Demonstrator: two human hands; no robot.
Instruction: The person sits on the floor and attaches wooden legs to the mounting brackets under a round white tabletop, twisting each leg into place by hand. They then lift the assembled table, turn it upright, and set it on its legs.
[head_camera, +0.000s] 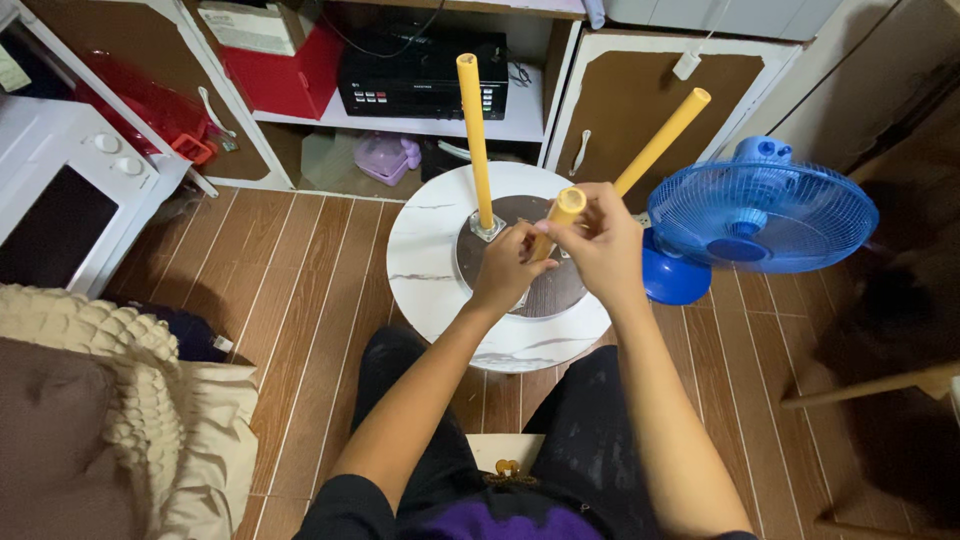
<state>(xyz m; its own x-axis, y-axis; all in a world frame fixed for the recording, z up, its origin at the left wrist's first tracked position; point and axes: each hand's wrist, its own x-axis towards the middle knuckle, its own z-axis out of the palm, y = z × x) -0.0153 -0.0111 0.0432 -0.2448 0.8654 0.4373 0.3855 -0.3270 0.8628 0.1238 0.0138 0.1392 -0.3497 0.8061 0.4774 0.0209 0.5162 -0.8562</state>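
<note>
both hands on the yellow leg, tabletop upside down on the floor

we're looking straight down at a round white marble-look tabletop (430, 270), lying face down on the brown wood-plank floor (300, 290), with a dark round mounting plate (560, 290) at its centre. two yellow legs are seated there: one (474, 130) stands close to upright at the plate's far left, the other (662, 140) leans out to the right. the third yellow leg (562, 212) is in our grip. the left hand (510, 265) is curled round its lower part, just above the plate, fingers pressed together on it. the right hand (603, 245) is wrapped round it higher up, just under the top end, which pokes out above the fingers.

round the room now: a blue fan (755, 215) stands just right of the tabletop, its base touching or nearly touching the rim, we can't tell which. behind, an open white cabinet (520, 120) with a black device (425, 75) and a red box (285, 75) on the shelf. a white oven-like appliance (70, 200) sits far left, and cream and brown cushions (90, 400) fill the near left corner.
</note>
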